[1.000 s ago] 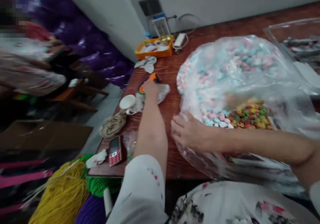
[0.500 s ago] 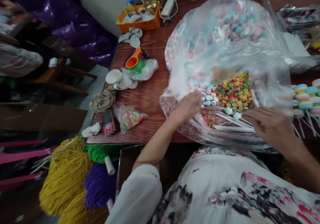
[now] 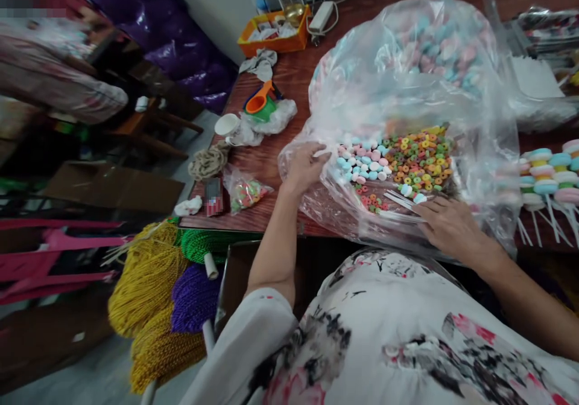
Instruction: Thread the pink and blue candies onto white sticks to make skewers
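My left hand (image 3: pixel 307 166) is at the left edge of a large clear plastic bag (image 3: pixel 301 142), its fingers bent over the film. My right hand (image 3: pixel 455 227) lies low at the bag's front, fingers closed over thin white sticks (image 3: pixel 398 198) whose ends poke out leftward. Just beyond those fingertips are a few blue and white candy pieces (image 3: pixel 411 192), apparently at the stick ends. Pastel pink, blue and white candies (image 3: pixel 364 160) lie in the bag's opening beside a heap of small coloured rings (image 3: pixel 420 157). Some red and green rings (image 3: pixel 371 201) are nearer me.
At right are finished-looking candy sticks (image 3: pixel 545 175) and a clear tray (image 3: pixel 520 37). Leftward on the table stand an orange bin (image 3: pixel 274 43), measuring scoops (image 3: pixel 260 103), a white lid (image 3: pixel 227 124) and a small bag of rings (image 3: pixel 248 194). Yellow cord bundles (image 3: pixel 147 278) are below; another person sits at left.
My left hand has moved left from the candies, drawing the bag's edge with it, so more pastel candies show. My right hand has shifted left along the sticks. The view has turned slightly.
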The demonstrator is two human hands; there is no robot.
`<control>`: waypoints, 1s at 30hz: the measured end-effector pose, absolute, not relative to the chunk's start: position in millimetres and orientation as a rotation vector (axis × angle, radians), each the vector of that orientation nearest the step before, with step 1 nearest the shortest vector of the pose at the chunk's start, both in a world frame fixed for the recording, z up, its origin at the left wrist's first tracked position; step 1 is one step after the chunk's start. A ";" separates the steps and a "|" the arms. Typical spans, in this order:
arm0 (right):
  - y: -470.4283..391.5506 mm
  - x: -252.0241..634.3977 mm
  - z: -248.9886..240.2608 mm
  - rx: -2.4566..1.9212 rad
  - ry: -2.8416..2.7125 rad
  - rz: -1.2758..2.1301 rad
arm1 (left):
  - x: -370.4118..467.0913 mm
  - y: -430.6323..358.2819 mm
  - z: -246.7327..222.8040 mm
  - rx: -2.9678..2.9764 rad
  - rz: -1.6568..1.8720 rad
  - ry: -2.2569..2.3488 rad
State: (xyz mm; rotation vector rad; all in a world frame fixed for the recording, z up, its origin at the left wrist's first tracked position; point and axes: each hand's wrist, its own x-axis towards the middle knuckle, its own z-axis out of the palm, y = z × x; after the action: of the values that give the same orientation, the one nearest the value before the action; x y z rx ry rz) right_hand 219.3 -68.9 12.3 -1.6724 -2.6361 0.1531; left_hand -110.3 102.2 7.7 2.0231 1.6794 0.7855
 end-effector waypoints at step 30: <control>-65.2 173.0 6.0 -2.132 -2.693 0.086 | -44.4 -55.6 -33.7 2.801 0.596 0.646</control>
State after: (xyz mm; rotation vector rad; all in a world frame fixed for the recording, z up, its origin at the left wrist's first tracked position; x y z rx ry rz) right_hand 173.0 -65.2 6.0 -2.1324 -2.6934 0.0858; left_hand -44.4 -55.6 -33.7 2.8013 0.6464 0.5961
